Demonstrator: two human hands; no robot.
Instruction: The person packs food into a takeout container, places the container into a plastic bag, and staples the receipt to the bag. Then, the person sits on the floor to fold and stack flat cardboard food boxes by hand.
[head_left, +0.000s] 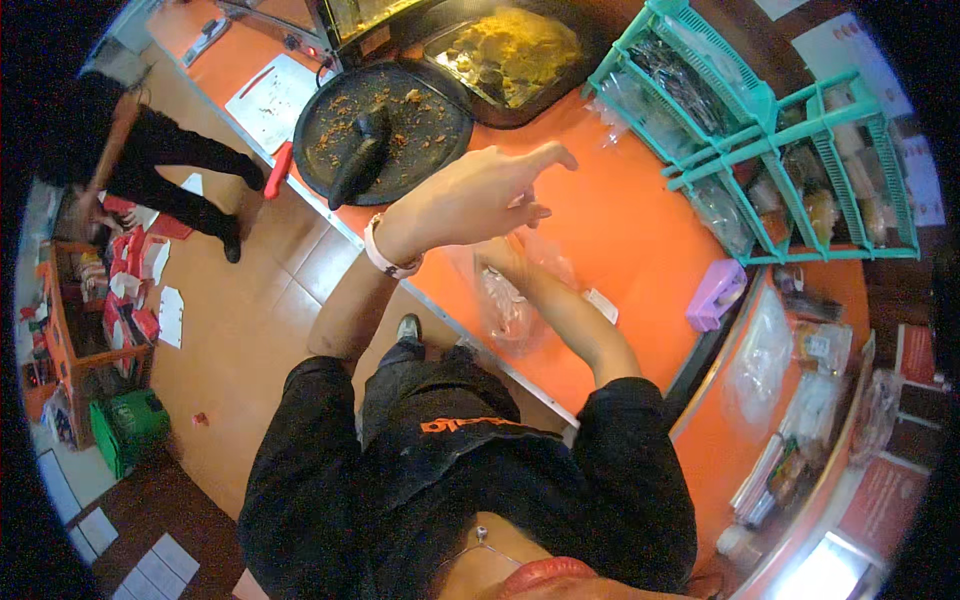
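My left hand [470, 197], with a pale pink band at its wrist, is raised over the orange counter [645, 235]. Its index finger stretches out to the right, the other fingers are loosely bent and apart, and nothing is in it. Lower and partly behind it, my right hand [502, 259] looks closed at a clear plastic bag [508, 312]; its fingertips are mostly hidden. What the bag contains is blurred. A small white piece [601, 305] lies on the counter beside my right forearm.
A dark stone mortar [430, 165] with a pestle [358, 172] stands at the counter's left edge, near a red-handled knife [279, 170] and white board [272, 105]. Behind is a tray of yellow food [510, 60]. Teal baskets [770, 140] and a purple dispenser [716, 295] stand right. Another person [160, 150] is far left.
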